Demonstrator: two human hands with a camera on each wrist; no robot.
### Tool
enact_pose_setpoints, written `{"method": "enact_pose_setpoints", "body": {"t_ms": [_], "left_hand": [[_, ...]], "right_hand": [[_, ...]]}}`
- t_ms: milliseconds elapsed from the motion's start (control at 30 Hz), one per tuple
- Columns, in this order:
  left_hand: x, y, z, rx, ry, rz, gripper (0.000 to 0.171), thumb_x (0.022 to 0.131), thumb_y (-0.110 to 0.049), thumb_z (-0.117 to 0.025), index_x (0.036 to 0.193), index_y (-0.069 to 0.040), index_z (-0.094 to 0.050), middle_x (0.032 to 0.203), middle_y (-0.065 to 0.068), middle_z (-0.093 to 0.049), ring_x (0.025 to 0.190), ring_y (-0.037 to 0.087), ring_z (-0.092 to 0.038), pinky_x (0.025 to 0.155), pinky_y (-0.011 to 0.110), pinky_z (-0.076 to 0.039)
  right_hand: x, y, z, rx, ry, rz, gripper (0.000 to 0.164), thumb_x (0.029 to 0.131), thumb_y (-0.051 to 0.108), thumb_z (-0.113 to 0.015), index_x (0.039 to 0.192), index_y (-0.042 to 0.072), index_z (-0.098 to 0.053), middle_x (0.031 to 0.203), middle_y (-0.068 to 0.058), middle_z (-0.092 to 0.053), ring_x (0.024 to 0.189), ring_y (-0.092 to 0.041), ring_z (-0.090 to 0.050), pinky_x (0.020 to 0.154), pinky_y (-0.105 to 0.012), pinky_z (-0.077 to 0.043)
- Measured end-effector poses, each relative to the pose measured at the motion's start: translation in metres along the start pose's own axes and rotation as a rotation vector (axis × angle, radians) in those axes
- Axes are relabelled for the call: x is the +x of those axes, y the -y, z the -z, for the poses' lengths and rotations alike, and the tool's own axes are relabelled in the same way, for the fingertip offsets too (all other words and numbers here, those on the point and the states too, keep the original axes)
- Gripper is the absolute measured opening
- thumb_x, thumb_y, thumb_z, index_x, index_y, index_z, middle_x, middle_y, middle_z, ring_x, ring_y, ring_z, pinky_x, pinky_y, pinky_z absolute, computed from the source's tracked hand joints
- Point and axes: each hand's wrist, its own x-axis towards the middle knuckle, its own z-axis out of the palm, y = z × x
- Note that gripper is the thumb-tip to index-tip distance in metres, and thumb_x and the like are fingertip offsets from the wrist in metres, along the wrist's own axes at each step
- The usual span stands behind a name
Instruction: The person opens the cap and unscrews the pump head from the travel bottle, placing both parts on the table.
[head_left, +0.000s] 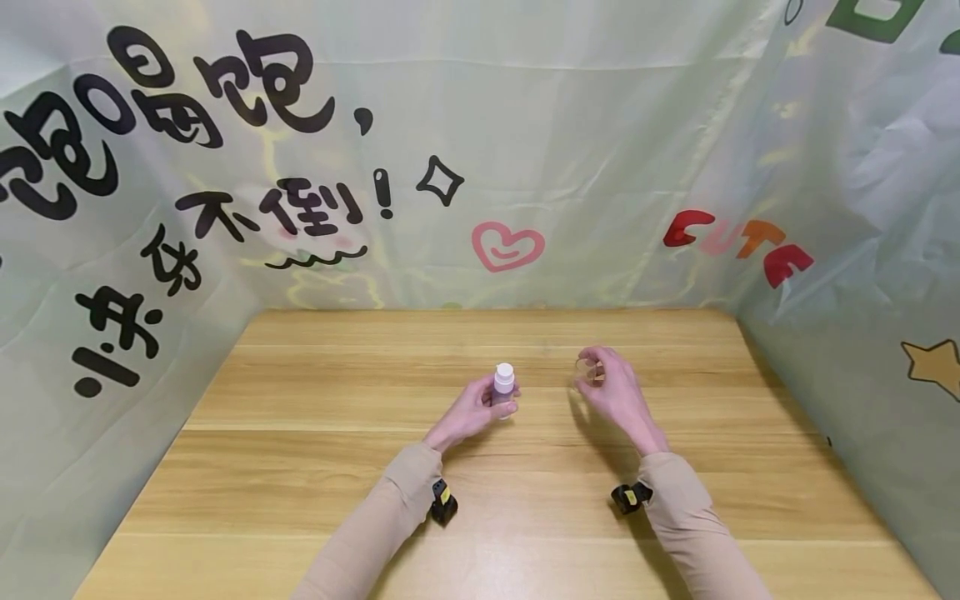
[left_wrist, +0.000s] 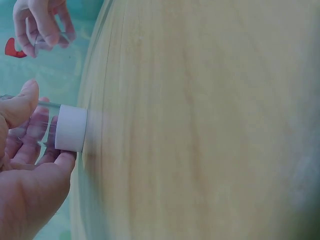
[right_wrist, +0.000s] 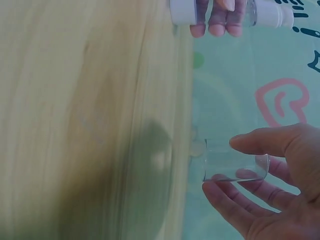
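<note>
My left hand (head_left: 467,412) holds a small upright bottle (head_left: 503,385) with a white top and a clear body, thumb on one side and fingers on the other. In the left wrist view, the bottle's white base (left_wrist: 71,128) shows beyond the fingers; whether it touches the table cannot be told. To the right and apart from it, my right hand (head_left: 618,396) pinches a clear, hollow cylinder, like a bottle's cover (right_wrist: 232,162), between thumb and fingers. It hangs above the table. Which end of it is open is hard to see.
Both hands are over the middle of a wooden table (head_left: 337,483). A printed cloth backdrop (head_left: 600,150) rises along the table's back and both sides. Each forearm carries a small black camera, one at the left wrist (head_left: 444,503) and one at the right (head_left: 630,498).
</note>
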Motion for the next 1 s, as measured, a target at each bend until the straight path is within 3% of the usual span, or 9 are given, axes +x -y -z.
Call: {"method": "enact_pose_setpoints", "body": {"t_ms": [233,500,1000], "left_hand": [[0.001,0.000,0.000,-0.003,-0.001,0.007,0.049,0.096,-0.003,-0.062,0.140,0.010,-0.047,0.139,0.029,-0.058,0.133,0.042,-0.054,0.118,0.049,-0.042],[0.001,0.001,0.000,-0.002,-0.008,0.008,0.048,0.095,-0.003,-0.063,0.139,0.010,-0.048,0.137,0.028,-0.059,0.132,0.041,-0.056,0.117,0.048,-0.044],[0.001,0.001,0.000,0.000,-0.007,-0.007,0.046,0.095,-0.003,-0.062,0.138,0.010,-0.049,0.136,0.028,-0.060,0.131,0.041,-0.056,0.116,0.048,-0.044]], "right_hand": [[-0.002,-0.009,0.004,-0.055,0.025,-0.035,0.043,0.083,-0.001,-0.073,0.123,-0.004,-0.059,0.114,-0.026,-0.063,0.097,-0.039,-0.068,0.085,-0.052,-0.060],[-0.004,-0.012,0.006,-0.129,0.042,-0.033,0.040,0.081,0.000,-0.073,0.119,-0.004,-0.061,0.107,-0.023,-0.064,0.092,-0.034,-0.065,0.081,-0.049,-0.059],[-0.006,-0.018,0.003,-0.157,0.067,-0.040,0.040,0.079,0.000,-0.075,0.116,-0.003,-0.061,0.110,-0.025,-0.063,0.096,-0.040,-0.065,0.087,-0.056,-0.056]]}}
